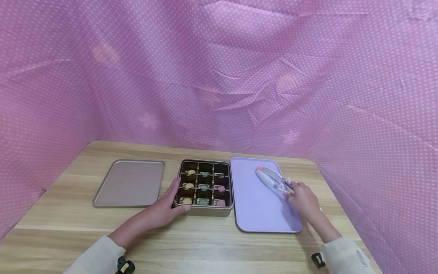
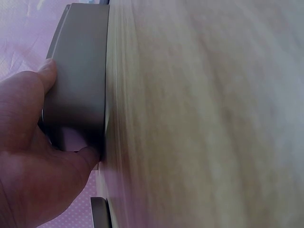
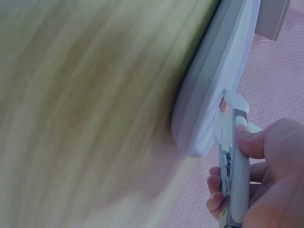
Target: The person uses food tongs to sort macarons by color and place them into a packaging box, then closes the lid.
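My left hand [image 1: 164, 208] holds the near-left corner of a square metal tin [image 1: 209, 211], fingers along its left side and thumb on its front. In the left wrist view the thumb presses near the rim of the tin [image 2: 78, 80]. A dark divided insert holds small yellow [image 1: 186, 201], green [image 1: 203, 202] and pink pieces [image 1: 220, 203] in columns; the back right compartment shows no clear piece. My right hand [image 1: 303, 201] grips white-and-metal tongs [image 3: 241, 164], whose tips are low over the lilac tray [image 1: 258, 217]. A small pink piece [image 1: 260, 169] is at the tips.
A flat metal lid [image 1: 130, 184] lies left of the tin. The lilac tray lies close against the tin's right side. Everything sits on a wood-grain table [image 1: 191, 243], with pink dotted cloth [image 1: 219, 76] hanging behind and at both sides.
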Demonstrator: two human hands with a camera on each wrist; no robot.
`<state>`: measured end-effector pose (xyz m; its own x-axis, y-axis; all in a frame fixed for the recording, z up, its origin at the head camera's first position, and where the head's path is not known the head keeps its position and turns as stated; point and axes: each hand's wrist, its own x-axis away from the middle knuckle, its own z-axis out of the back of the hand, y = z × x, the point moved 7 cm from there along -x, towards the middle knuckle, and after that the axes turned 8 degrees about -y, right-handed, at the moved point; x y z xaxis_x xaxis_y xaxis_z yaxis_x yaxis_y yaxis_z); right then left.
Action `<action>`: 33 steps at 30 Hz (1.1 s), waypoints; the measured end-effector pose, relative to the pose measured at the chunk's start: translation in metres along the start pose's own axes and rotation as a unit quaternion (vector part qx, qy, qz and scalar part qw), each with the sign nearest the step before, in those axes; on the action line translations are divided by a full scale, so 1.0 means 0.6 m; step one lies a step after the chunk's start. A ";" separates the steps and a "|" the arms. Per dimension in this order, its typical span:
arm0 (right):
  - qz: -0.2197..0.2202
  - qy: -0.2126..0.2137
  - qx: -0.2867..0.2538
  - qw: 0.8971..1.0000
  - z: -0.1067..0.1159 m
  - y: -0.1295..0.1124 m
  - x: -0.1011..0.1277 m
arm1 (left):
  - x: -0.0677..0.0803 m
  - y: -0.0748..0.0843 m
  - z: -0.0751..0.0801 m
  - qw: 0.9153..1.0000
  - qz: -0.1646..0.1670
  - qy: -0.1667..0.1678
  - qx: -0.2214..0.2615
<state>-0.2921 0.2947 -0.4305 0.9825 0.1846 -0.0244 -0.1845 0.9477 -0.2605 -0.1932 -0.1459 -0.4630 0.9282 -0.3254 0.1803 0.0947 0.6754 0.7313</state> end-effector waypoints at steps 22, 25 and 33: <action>0.006 0.019 -0.002 1.000 -0.001 0.001 0.009 | -0.002 -0.002 0.000 1.000 0.001 0.002 0.001; 0.009 0.025 -0.004 1.000 -0.001 0.002 0.011 | -0.002 -0.001 0.000 1.000 -0.001 0.002 0.000; 0.027 0.049 -0.010 0.998 0.004 -0.010 0.017 | 0.002 0.002 0.001 1.000 -0.002 0.000 -0.005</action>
<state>-0.2809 0.2915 -0.4269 0.9691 0.2083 -0.1323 -0.2378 0.9313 -0.2758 -0.1922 -0.1457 -0.4618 0.9276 -0.3281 0.1785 0.1015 0.6813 0.7249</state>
